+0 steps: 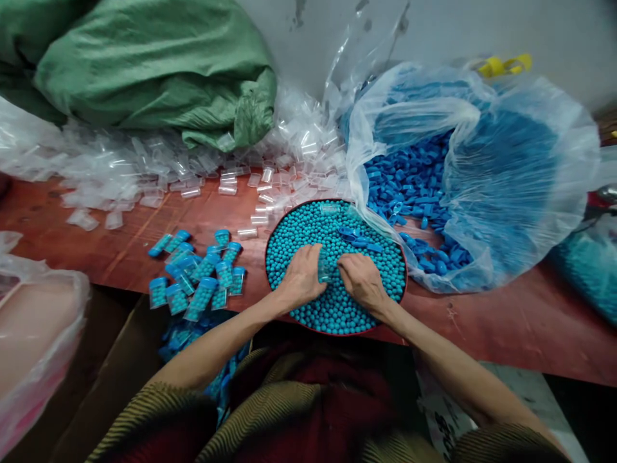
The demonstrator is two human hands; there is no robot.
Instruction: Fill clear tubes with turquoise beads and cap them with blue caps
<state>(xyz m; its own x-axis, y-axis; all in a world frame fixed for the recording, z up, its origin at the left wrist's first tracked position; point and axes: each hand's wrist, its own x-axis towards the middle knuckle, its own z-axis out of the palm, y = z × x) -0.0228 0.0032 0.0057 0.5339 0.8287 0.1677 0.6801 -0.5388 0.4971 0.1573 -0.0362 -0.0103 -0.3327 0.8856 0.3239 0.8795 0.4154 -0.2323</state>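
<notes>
Clear plastic container (323, 265) – upright over turquoise beads (332, 312) – lies at the inner side of the left hand (303, 275), pinched between thumb and fingers. Right hand (362, 280): fingers curled, just beside the container; whether they pinch anything cannot be told. Beads fill a round, red-rimmed tray (406, 273), with blue caps (359, 240) on top. Left of the tray, filled containers (201, 296); behind, empty containers (228, 186) and a green sack (159, 64); at right, a translucent bag (506, 186) – blue caps inside.

Green sack (159, 77), back left; pale wall (448, 29) behind; yellow looped item (492, 67), back right.
</notes>
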